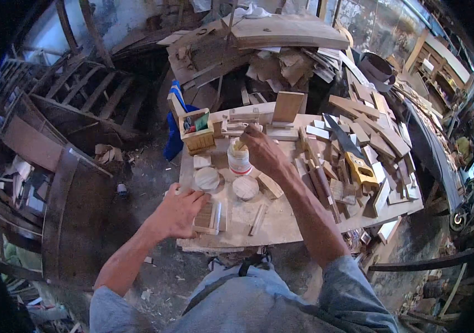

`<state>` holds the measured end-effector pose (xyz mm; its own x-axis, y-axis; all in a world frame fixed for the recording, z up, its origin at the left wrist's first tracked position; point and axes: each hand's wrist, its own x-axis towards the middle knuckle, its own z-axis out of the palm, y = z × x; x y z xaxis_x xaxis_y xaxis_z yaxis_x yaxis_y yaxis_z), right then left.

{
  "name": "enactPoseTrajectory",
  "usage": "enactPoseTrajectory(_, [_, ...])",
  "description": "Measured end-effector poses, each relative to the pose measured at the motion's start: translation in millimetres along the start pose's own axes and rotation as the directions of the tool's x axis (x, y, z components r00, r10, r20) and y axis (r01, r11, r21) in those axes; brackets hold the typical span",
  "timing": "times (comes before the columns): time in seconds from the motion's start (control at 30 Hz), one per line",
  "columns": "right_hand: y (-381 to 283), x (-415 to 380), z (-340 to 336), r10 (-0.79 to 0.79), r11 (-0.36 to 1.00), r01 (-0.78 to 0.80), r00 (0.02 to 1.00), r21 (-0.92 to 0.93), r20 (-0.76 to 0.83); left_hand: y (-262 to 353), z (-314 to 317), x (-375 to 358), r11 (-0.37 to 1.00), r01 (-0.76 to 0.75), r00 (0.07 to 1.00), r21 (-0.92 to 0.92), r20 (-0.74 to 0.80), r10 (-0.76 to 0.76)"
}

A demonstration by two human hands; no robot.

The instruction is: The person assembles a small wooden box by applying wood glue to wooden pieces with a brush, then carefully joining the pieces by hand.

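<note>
My left hand [180, 212] is at the table's near left edge, fingers and thumb bent round a small slatted wooden piece [209, 216]. My right hand [261, 145] is closed just above a white plastic jar [239, 162]. It holds a pale stick-like tool [241, 146] whose lower end is inside the jar; the fingers hide its top. Beside the jar lie two round wooden discs, one [207, 178] to the left and another [245, 188] in front. A narrow wooden strip [258, 220] rests nearer to me.
A small wooden box [197, 133] with tools stands at the table's back left. On the right, a handsaw with a yellow handle [362, 171] lies over piled wood offcuts [381, 141]. An upright board [288, 107] stands behind the jar. Large curved planks [287, 32] are stacked farther back.
</note>
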<state>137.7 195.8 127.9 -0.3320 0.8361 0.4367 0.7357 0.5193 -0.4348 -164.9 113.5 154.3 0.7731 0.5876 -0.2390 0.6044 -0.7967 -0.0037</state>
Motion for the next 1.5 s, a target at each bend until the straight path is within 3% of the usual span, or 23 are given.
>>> enactPoseTrajectory(0.03, [-3, 6, -2, -0.061, 0.998, 0.061, 0.998, -0.022, -0.010, 4, -4, 1, 1.000, 0.002, 1.000, 0.005, 0.003, -0.002])
enactPoseTrajectory(0.13, [-9, 21, 8, 0.007, 0.995, -0.002, 0.999, -0.096, 0.050, 7, -13, 5, 1.000, 0.007, 1.000, -0.007, 0.010, -0.006])
enactPoseTrajectory(0.23, [-10, 18, 15, -0.058, 0.932, 0.074, 0.997, -0.354, 0.056, 9, -11, 5, 1.000, -0.001, 1.000, 0.001, 0.012, 0.001])
enactPoseTrajectory(0.33, [-32, -22, -7, 0.071, 0.940, -0.126, 0.981, -0.318, -0.180, 8, -15, 8, 1.000, -0.009, 1.000, 0.018, 0.031, 0.008])
enactPoseTrajectory(0.4, [-34, -84, -22, 0.288, 0.955, -0.280, 0.954, -0.097, 0.078, 5, -11, 6, 1.000, -0.018, 1.000, -0.010, 0.014, 0.018])
enactPoseTrajectory(0.47, [-21, -153, 6, 0.275, 0.961, -0.256, 0.899, -0.101, 0.340, -1, 1, 6, 0.997, -0.039, 0.998, -0.066, -0.061, 0.035])
enactPoseTrajectory(0.53, [-46, -190, 17, 0.370, 0.929, -0.343, 0.883, -0.141, 0.290, -3, -2, 6, 0.993, -0.052, 0.997, -0.102, -0.062, 0.046])
enactPoseTrajectory(0.67, [-28, -216, 43, 0.320, 0.942, -0.277, 0.911, -0.190, 0.260, -2, -16, 7, 0.983, -0.080, 0.993, -0.167, -0.096, 0.065])
enactPoseTrajectory(1.03, [-59, -213, 47, 0.406, 0.901, -0.341, 0.880, -0.268, 0.246, 9, -28, 11, 0.960, -0.111, 0.975, -0.256, -0.216, 0.055])
enactPoseTrajectory(1.13, [-56, -211, 47, 0.442, 0.897, -0.409, 0.852, -0.170, 0.280, 13, -29, 11, 0.951, -0.105, 0.974, -0.291, -0.222, 0.040])
enactPoseTrajectory(1.23, [-49, -218, 57, 0.299, 0.929, -0.293, 0.954, 0.226, 0.011, 16, -30, 6, 0.941, -0.111, 0.968, -0.321, -0.251, 0.029])
enactPoseTrajectory(1.33, [-79, -191, 5, 0.295, 0.742, -0.248, 0.955, 0.623, 0.029, 19, -38, 3, 0.907, -0.133, 0.966, -0.400, -0.256, 0.029])
enactPoseTrajectory(1.5, [-90, -160, -21, 0.142, 0.754, -0.138, 0.989, 0.642, 0.045, 22, -38, 6, 0.879, -0.166, 0.961, -0.446, -0.274, 0.042])
